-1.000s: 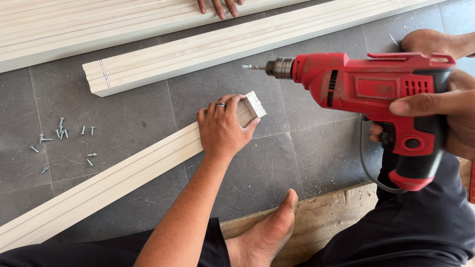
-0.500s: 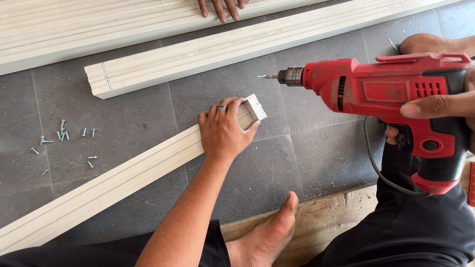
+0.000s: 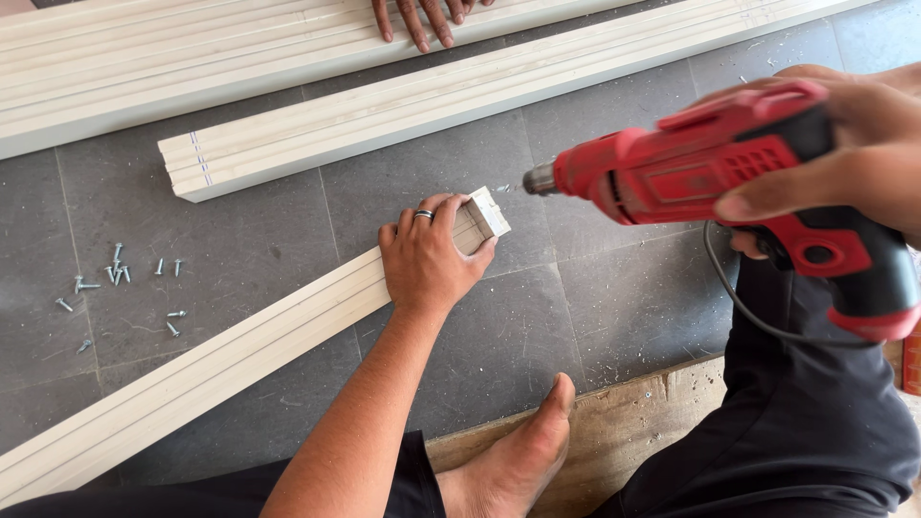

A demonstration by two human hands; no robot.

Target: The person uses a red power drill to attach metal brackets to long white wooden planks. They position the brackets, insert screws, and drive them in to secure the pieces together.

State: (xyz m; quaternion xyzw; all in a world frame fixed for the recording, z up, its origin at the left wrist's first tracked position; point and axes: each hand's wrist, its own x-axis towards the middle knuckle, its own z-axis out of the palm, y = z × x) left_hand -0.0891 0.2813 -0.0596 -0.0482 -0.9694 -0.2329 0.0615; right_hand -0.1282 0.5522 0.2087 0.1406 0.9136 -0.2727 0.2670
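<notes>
Grey floor tiles (image 3: 595,297) fill the frame. At centre, the left hand (image 3: 429,259) clamps its fingers over the end of a pale wooden batten (image 3: 221,360). The right hand (image 3: 854,153), upper right, grips a red drill (image 3: 729,182). Screws (image 3: 120,288) lie scattered at left.

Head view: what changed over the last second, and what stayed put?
The right hand brought the red drill down toward the end of the wooden strip; its bit tip now sits at that end. The left hand stayed clamped on the strip. The screws and the other person's fingers did not move.
</notes>
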